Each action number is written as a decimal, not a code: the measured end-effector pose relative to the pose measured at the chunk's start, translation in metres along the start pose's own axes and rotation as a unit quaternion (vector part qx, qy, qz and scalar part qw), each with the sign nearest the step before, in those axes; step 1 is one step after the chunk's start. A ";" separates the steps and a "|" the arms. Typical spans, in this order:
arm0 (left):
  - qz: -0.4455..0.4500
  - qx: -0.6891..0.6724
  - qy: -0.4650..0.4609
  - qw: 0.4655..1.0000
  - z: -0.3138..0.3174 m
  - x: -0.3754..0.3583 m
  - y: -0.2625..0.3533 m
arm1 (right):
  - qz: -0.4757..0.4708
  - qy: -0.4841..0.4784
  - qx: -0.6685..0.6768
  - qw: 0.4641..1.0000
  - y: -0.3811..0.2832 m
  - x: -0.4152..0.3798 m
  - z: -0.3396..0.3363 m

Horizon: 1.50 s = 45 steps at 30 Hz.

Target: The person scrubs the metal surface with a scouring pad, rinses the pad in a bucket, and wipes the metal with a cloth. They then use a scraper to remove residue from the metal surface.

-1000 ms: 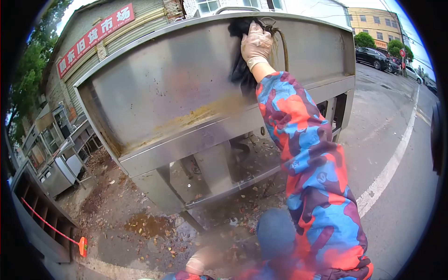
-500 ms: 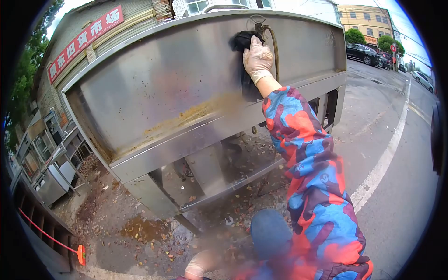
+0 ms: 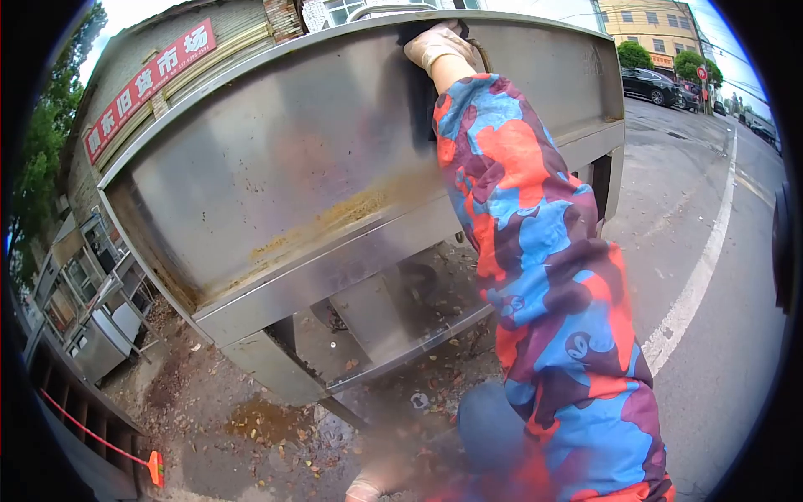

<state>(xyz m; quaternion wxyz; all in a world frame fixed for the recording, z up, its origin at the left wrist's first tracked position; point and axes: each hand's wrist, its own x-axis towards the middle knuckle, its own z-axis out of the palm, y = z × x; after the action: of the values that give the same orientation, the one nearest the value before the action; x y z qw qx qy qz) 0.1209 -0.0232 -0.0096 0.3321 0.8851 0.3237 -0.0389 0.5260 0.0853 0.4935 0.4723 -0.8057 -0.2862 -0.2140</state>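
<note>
My right hand (image 3: 437,46), in a thin translucent glove, presses a black cloth (image 3: 421,105) against the top edge of a stainless steel panel (image 3: 293,134). The cloth hangs down the panel below the hand. Beside the fingers is a brown hose (image 3: 480,55), partly hidden by the hand. Yellow-brown grime (image 3: 355,207) runs along the panel's lower ledge. My left hand (image 3: 368,485), also gloved, is low at the bottom edge of the view, away from the panel; it is blurred and its fingers are hidden.
Open legs and a lower bar (image 3: 410,350) support the steel unit. Wet ground with fallen leaves lies beneath it. An orange-headed tool (image 3: 155,468) is at lower left, old metal equipment (image 3: 100,343) at left. A road with parked cars (image 3: 651,85) runs along the right.
My right hand has moved up and slightly left with the cloth, to the panel's top edge. My left hand has shifted slightly right at the bottom of the view.
</note>
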 end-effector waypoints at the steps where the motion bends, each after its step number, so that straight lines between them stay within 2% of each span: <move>1: 0.001 -0.001 -0.004 1.000 -0.001 0.000 0.000 | 0.000 0.003 0.006 1.000 0.000 0.009 0.006; 4: -0.014 0.046 -0.011 0.999 0.000 -0.008 -0.012 | 0.000 0.010 0.016 1.000 -0.001 0.033 0.019; 6: -0.041 0.125 -0.038 0.991 -0.003 -0.016 -0.018 | -0.002 0.010 0.023 1.000 0.002 0.042 0.026; 10: -0.012 0.110 -0.038 0.993 -0.002 -0.029 -0.023 | -0.010 -0.006 -0.002 1.000 0.020 0.040 0.038; 12: 0.053 0.081 0.058 0.994 0.012 -0.029 -0.037 | -0.023 -0.045 -0.003 0.999 0.017 0.008 0.019; 13: 0.090 0.090 0.122 0.984 0.020 -0.026 -0.045 | -0.035 -0.033 -0.015 0.999 0.019 -0.003 0.020; 14: 0.091 0.091 0.121 0.984 0.014 -0.028 -0.036 | -0.046 -0.020 -0.025 0.998 0.020 -0.013 0.021; 18: -0.029 0.121 -0.051 0.991 -0.032 -0.031 0.030 | -0.096 -0.082 -0.001 0.992 0.048 -0.009 0.043; 19: -0.059 0.127 -0.094 0.986 -0.040 -0.032 0.045 | -0.129 -0.089 -0.098 0.983 0.060 -0.006 0.063; 20: -0.089 0.134 -0.136 0.977 -0.043 -0.034 0.054 | -0.138 -0.059 -0.016 0.989 0.068 -0.033 0.050; 24: -0.145 0.144 -0.162 0.965 -0.035 -0.025 0.051 | -0.151 -0.072 -0.024 0.986 0.078 -0.052 0.054; 26: -0.169 0.108 -0.133 0.971 -0.003 -0.005 -0.022 | -0.154 -0.067 -0.031 0.985 0.074 -0.048 0.048; 28: -0.196 0.071 -0.103 0.973 0.005 -0.001 -0.052 | -0.160 0.027 -0.062 0.985 0.065 -0.026 0.045; 30: -0.211 0.044 -0.114 0.970 0.003 0.002 -0.055 | -0.170 0.071 -0.091 0.979 0.061 -0.010 0.044; 32: -0.220 0.041 -0.119 0.967 0.003 0.003 -0.055 | -0.185 0.093 -0.065 0.976 0.067 -0.012 0.052; 34: -0.230 0.038 -0.119 0.965 -0.001 0.003 -0.053 | -0.176 0.038 -0.017 0.984 0.079 -0.025 0.056; 36: -0.224 0.050 -0.119 0.966 -0.002 0.001 -0.043 | -0.136 0.003 -0.025 0.990 0.095 -0.038 0.073; 39: -0.217 0.054 -0.105 0.969 -0.004 -0.005 -0.034 | -0.128 0.010 -0.028 0.991 0.105 -0.042 0.077; 40: -0.219 0.053 -0.106 0.969 -0.005 -0.007 -0.033 | -0.136 0.025 -0.014 0.990 0.105 -0.038 0.077; 42: -0.223 0.025 -0.110 0.968 -0.007 -0.007 -0.030 | -0.086 0.065 0.062 0.992 0.104 -0.014 0.084; 44: -0.224 0.037 -0.109 0.968 -0.009 -0.005 -0.030 | -0.044 0.054 0.133 0.989 0.097 -0.003 0.073; 45: -0.226 0.051 -0.114 0.966 -0.008 -0.007 -0.029 | -0.050 0.078 0.126 0.988 0.097 -0.002 0.074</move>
<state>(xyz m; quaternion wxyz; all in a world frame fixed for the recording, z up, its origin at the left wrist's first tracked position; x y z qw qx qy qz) 0.0968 -0.0052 -0.0180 0.3043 0.7944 0.4729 -0.2298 0.5943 0.1123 0.3960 0.5800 -0.7053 -0.3129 -0.2613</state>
